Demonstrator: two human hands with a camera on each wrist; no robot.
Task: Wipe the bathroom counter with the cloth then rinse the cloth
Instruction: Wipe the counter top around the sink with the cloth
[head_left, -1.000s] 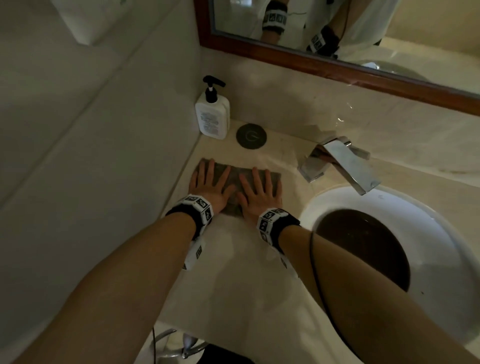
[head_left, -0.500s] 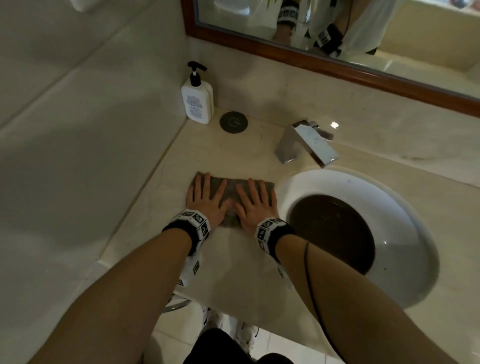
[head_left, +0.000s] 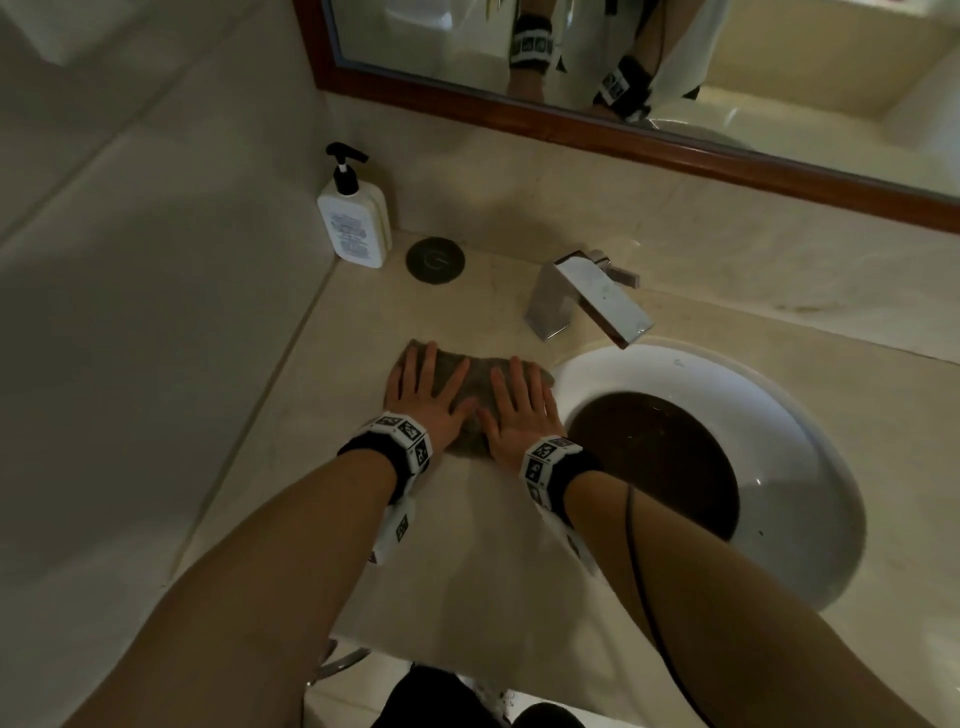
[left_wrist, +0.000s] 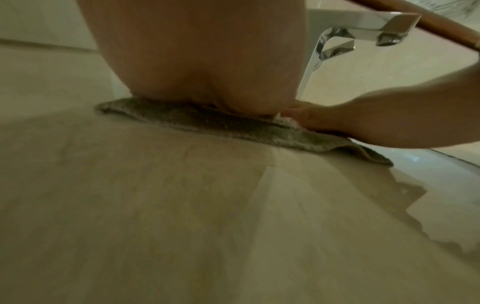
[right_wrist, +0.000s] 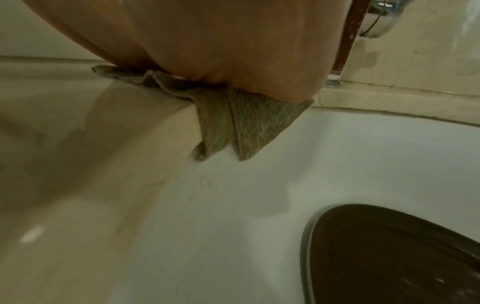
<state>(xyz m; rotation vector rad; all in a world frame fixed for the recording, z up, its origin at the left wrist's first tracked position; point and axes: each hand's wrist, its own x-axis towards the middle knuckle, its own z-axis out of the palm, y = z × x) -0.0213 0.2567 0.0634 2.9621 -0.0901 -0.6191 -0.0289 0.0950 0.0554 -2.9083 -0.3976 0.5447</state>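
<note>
A grey-green cloth (head_left: 475, 387) lies flat on the beige marble counter (head_left: 467, 545), just left of the white sink (head_left: 810, 467). My left hand (head_left: 426, 395) and right hand (head_left: 519, 410) press side by side on it, fingers straight and spread. In the left wrist view the cloth (left_wrist: 233, 125) shows under my left palm (left_wrist: 202, 61), with the right hand (left_wrist: 376, 121) on its right end. In the right wrist view a corner of the cloth (right_wrist: 244, 125) hangs over the sink rim (right_wrist: 363, 144) under my right palm (right_wrist: 221, 41).
A white pump bottle (head_left: 354, 218) and a dark round disc (head_left: 435, 259) stand in the back left corner. The chrome faucet (head_left: 592, 301) juts over the sink, whose bottom (head_left: 660, 462) is dark. A wall lies left, a wood-framed mirror (head_left: 649, 140) behind.
Both hands have slid the cloth toward me and to the right, away from the bottle corner, until its right end reaches the sink rim.
</note>
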